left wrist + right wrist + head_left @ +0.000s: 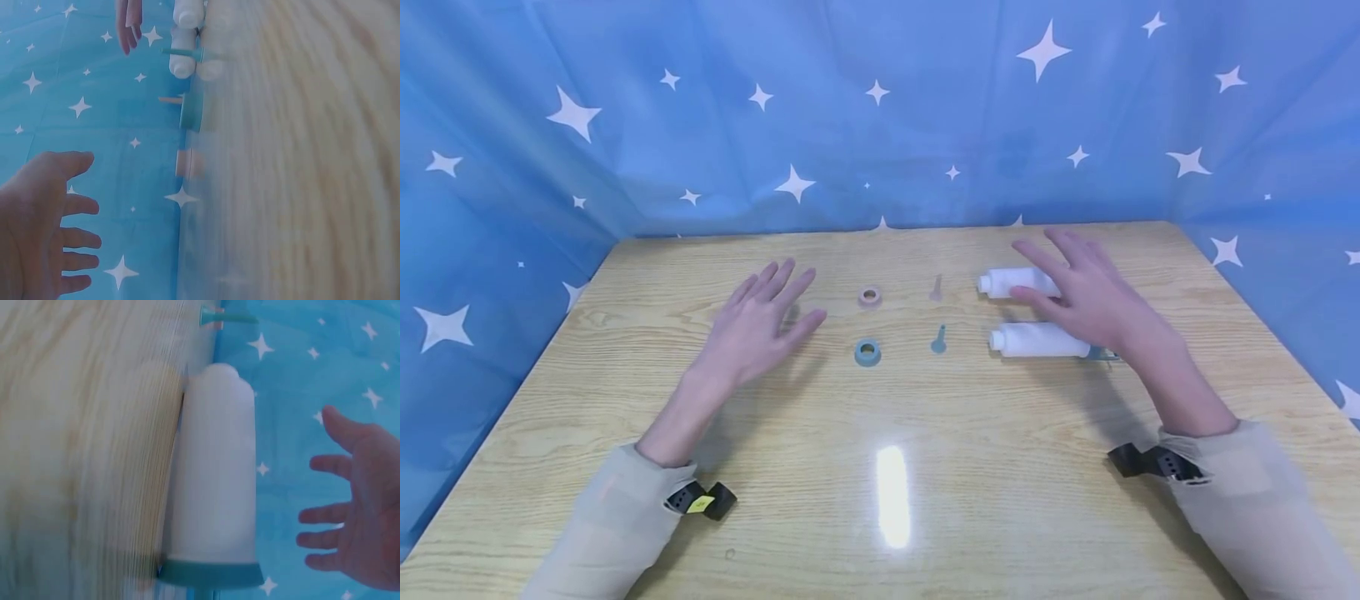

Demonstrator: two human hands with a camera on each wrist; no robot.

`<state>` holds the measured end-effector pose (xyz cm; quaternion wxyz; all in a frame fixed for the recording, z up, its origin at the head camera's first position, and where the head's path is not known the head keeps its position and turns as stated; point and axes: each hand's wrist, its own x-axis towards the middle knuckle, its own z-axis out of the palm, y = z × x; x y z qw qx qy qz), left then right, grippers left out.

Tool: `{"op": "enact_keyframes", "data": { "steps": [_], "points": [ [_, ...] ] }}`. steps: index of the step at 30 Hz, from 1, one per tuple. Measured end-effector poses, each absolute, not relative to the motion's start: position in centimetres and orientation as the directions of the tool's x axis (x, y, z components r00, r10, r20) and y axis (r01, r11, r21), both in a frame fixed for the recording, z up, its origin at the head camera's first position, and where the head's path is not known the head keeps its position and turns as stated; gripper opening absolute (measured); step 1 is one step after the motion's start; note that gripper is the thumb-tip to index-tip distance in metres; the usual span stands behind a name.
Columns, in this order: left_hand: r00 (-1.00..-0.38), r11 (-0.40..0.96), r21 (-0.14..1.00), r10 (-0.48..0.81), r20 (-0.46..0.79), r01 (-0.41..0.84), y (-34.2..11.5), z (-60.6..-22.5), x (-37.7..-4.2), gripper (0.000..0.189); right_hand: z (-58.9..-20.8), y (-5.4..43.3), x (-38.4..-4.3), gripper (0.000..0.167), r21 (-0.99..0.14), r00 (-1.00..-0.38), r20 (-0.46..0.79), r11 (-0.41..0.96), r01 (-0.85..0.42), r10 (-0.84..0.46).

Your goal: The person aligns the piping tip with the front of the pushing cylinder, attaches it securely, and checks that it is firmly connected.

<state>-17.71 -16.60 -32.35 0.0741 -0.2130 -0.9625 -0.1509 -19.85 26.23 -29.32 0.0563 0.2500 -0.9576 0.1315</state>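
Observation:
My left hand (752,329) hovers over the left of the table, fingers straight and spread, holding nothing. To its right lie a pink ring (869,304) and, nearer me, a larger teal ring (867,362). Farther right are two small pieces with a flared foot and thin stem, one pink (936,293), one teal (938,345). My right hand (1093,300) is raised above two white bottles lying on their sides, the far bottle (1002,283) partly hidden by it. The near bottle (1041,340) has a teal flared end (212,574). The right hand's fingers are extended, apart from the bottles.
The wood-grain table (805,467) carries all the pieces and shows a bright light reflection near its front. A blue curtain (917,133) with white stars hangs behind it and at both sides. Dark straps with small devices circle both sleeves.

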Motion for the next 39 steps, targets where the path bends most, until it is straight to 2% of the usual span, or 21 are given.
{"op": "enact_keyframes", "data": {
  "steps": [11,22,32,39],
  "points": [
    [-0.839,0.775,0.32,0.499,0.217,0.544,-14.8,-32.8,-17.3,0.063,-29.9,23.8,-19.2,0.065,-0.256,-0.832,0.16,0.792,-0.554,-0.531],
    [-0.79,0.703,0.364,0.575,0.214,0.61,-13.2,-33.4,-17.4,0.052,-30.5,20.8,-19.2,0.055,-0.298,-0.757,0.124,0.704,-0.645,-0.641],
    [-0.809,0.738,0.391,0.587,0.03,0.55,-11.5,-33.5,-17.5,0.056,-31.1,18.6,-19.3,0.043,-0.274,-0.711,0.095,0.668,-0.692,-0.697],
    [-0.793,0.734,0.385,0.61,-0.009,0.56,-10.8,-33.6,-17.5,0.047,-31.6,18.2,-19.2,0.027,-0.273,-0.683,0.079,0.643,-0.715,-0.726]
  ]
}}
